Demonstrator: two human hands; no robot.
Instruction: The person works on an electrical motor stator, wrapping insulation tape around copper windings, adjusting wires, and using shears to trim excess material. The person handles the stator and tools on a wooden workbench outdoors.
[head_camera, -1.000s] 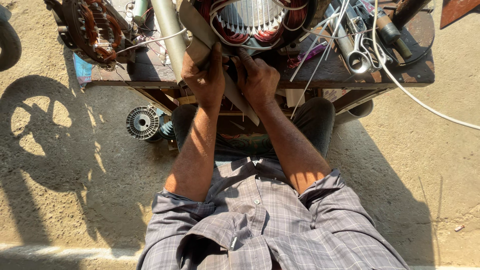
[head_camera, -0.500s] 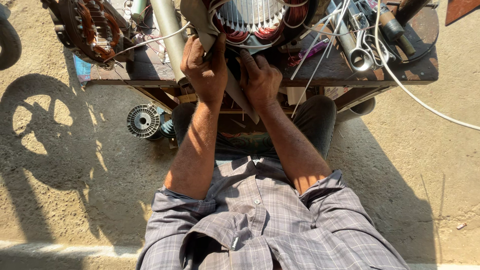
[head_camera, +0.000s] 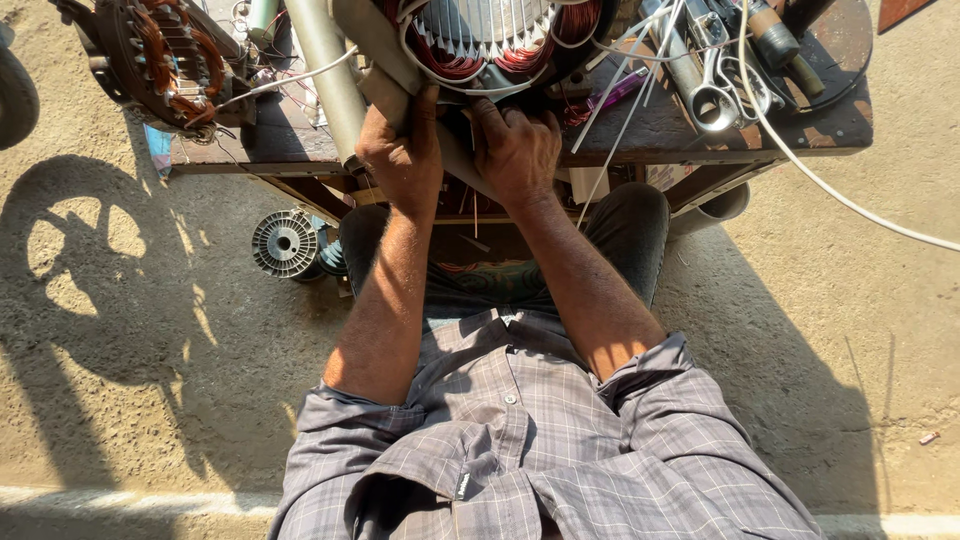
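Both hands have shifted slightly: left hand (head_camera: 405, 150) and right hand (head_camera: 518, 150), apart, press the copper-wound round metal stator (head_camera: 480, 35).

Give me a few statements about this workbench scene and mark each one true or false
1. Both hands rest at the near edge of the motor stator with copper windings. True.
2. The left hand holds a hammer. False: it grips the pale sheet beside the stator.
3. A finned round part lies on the ground by the wooden bench. True.
4. The right hand hangs off the bench. False: it presses at the stator's lower rim.
5. The wrenches lie on the ground. False: they lie on the bench.
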